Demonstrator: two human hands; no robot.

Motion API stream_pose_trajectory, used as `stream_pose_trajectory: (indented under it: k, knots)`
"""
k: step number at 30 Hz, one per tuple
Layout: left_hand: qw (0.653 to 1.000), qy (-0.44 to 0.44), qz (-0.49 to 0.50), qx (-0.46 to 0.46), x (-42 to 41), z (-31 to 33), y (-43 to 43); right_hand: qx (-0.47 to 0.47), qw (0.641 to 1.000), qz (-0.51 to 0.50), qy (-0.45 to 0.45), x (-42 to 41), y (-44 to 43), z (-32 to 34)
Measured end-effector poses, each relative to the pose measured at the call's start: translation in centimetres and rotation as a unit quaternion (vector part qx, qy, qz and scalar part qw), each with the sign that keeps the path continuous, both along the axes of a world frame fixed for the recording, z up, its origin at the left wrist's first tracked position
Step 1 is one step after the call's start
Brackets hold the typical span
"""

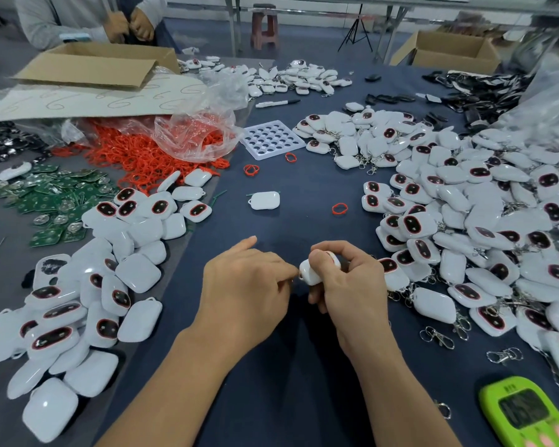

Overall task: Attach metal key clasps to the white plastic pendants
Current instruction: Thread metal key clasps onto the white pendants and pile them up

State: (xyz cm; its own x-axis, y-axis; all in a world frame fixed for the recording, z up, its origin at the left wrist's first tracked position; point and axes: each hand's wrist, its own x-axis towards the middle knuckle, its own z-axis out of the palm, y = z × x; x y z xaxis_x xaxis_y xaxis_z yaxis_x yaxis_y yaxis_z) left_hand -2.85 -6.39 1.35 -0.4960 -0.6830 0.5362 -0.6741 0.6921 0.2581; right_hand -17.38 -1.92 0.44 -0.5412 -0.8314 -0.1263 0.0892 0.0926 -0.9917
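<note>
My right hand grips a white plastic pendant above the dark blue table, its loop end turned left. My left hand meets that end with curled fingers; a small metal clasp barely shows at its fingertips. To my left lies a heap of pendants without clasps. A big pile of pendants with metal clasps attached fills the right side. Loose metal clasps lie near my right forearm. One single pendant rests alone farther out.
A green timer sits at the near right. Red rubber rings spill from a plastic bag beside a white tray with round wells. Green circuit boards lie left. A cardboard box and another person's hands are at the far left.
</note>
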Motion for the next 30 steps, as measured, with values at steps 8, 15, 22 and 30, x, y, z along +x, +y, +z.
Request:
stream_pose_trajectory:
  k: [8,15,22,30]
  knots:
    - [0.930,0.162,-0.015,0.330,-0.7,0.3,0.3,-0.034,0.996,-0.011,-0.086,-0.4,-0.1,0.2]
    - [0.891,0.222,-0.023,0.396,-1.2,0.2,-0.1,-0.070,0.991,0.005,-0.112,-0.4,0.5,0.3]
    - [0.980,0.088,-0.006,0.177,-0.7,0.0,0.5,-0.103,0.994,0.019,-0.028,0.3,1.0,0.3]
    - [0.932,0.183,-0.050,0.308,-0.6,0.5,0.2,-0.092,0.990,0.020,-0.109,-0.2,0.7,0.5]
